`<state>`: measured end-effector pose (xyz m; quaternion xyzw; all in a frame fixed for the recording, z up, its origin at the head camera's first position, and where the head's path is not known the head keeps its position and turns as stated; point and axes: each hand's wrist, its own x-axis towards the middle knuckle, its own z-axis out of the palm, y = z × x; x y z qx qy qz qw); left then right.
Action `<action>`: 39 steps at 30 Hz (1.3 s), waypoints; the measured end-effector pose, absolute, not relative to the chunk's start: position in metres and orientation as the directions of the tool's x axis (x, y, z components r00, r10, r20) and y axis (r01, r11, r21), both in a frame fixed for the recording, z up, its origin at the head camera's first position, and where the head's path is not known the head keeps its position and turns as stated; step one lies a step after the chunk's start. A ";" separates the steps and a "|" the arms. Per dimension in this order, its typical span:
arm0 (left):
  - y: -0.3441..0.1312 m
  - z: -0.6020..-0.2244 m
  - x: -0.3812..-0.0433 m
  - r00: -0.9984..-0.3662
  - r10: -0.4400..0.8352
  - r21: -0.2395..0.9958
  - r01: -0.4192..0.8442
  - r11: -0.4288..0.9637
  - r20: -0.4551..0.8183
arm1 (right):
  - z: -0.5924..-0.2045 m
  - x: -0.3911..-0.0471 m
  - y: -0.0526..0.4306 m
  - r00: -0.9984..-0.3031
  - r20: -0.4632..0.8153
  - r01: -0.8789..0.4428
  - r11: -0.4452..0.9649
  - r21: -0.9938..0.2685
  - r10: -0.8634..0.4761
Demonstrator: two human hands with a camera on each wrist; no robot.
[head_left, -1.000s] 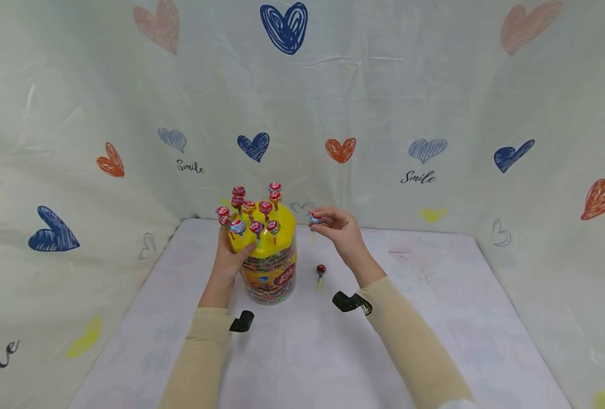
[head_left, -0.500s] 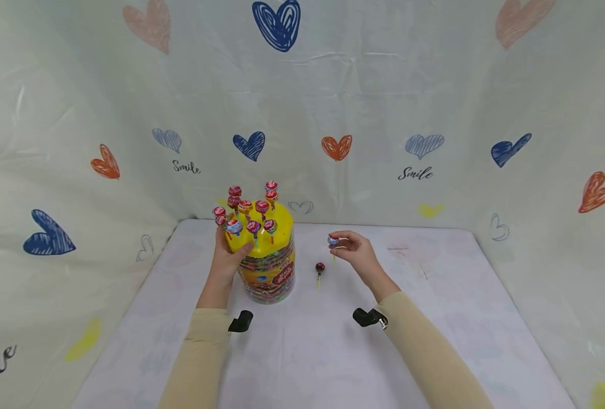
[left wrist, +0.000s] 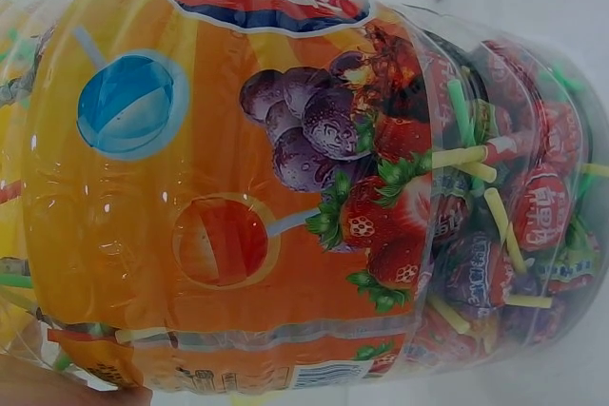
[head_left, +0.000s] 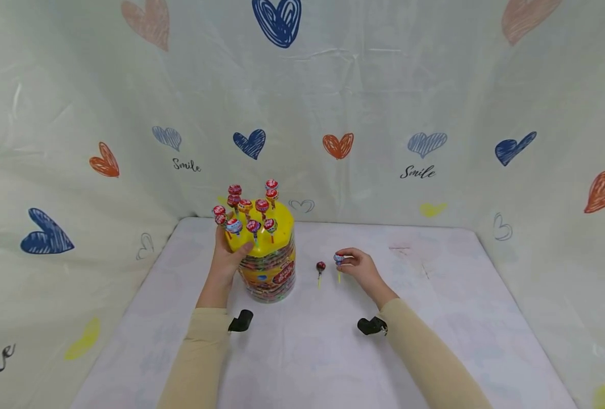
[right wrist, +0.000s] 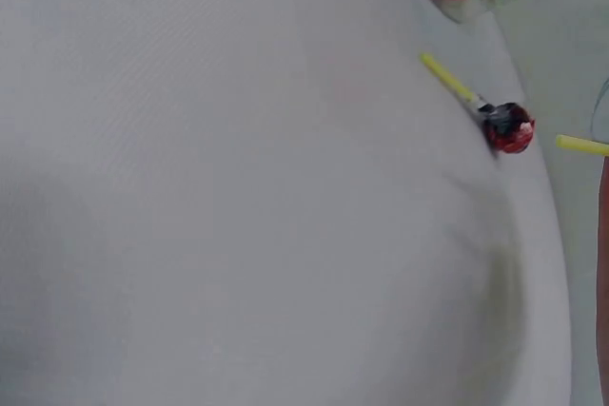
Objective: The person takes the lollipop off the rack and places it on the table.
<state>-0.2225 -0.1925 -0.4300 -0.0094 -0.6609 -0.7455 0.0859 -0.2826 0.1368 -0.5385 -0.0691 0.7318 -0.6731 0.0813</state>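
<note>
My left hand grips the upper left side of a clear plastic jar with a yellow lid. Several wrapped lollipops stand upright in the lid, among them a blue-and-white one near the front. In the left wrist view, the jar's orange label fills the middle, and more lollipops show through the clear wall. Between thumb and fingers, my right hand pinches a blue-wrapped lollipop, its yellow stick pointing down. Just left of it, a dark red lollipop lies on the table.
The white-covered table extends to the front and right of the jar. Behind it hangs a pale curtain printed with hearts. The right wrist view shows the dark red lollipop near the jar's base.
My right hand has moved away from the jar's lid, rightward and down toward the table, carrying the blue lollipop beside the dark red one. The left hand keeps its grip on the jar.
</note>
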 end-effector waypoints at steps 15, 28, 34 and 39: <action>-0.191 -0.430 -0.223 -0.980 -0.107 0.977 0.181 -0.114 0.169 | -0.567 -0.286 0.134 -0.982 -0.078 0.047 0.180 -0.983 -0.170; -0.192 -0.431 -0.223 -0.980 -0.105 0.976 0.182 -0.123 0.170 | -0.574 -0.292 0.129 -0.970 -0.066 -0.005 0.291 -0.957 -0.232; -0.192 -0.431 -0.224 -0.979 -0.102 0.974 0.189 -0.122 0.178 | -0.574 -0.297 0.131 -0.970 -0.028 -0.069 0.387 -0.919 -0.240; -0.192 -0.430 -0.223 -0.981 -0.106 0.977 0.177 -0.121 0.164 | -0.573 -0.297 0.132 -0.972 -0.052 -0.050 0.420 -0.906 -0.230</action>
